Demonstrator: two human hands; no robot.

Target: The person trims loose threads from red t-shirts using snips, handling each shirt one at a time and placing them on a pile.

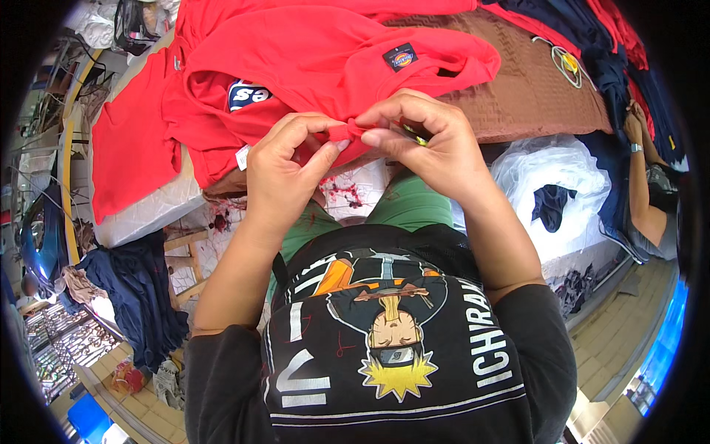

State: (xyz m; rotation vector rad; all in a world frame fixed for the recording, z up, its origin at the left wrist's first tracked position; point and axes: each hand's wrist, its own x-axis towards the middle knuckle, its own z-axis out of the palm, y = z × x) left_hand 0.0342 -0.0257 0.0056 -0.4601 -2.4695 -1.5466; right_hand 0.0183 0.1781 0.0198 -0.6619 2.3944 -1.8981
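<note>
My left hand and right hand, the latter also holding a small yellow-and-dark object, pinch a fold of the red sweatshirt lying across the brown cloth.

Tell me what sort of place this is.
Probably a small garment workshop: the left hand and right hand pinch a red garment by a brown-covered table, red scraps lie below, and another person's arm reaches toward dark clothes at the right.
</note>
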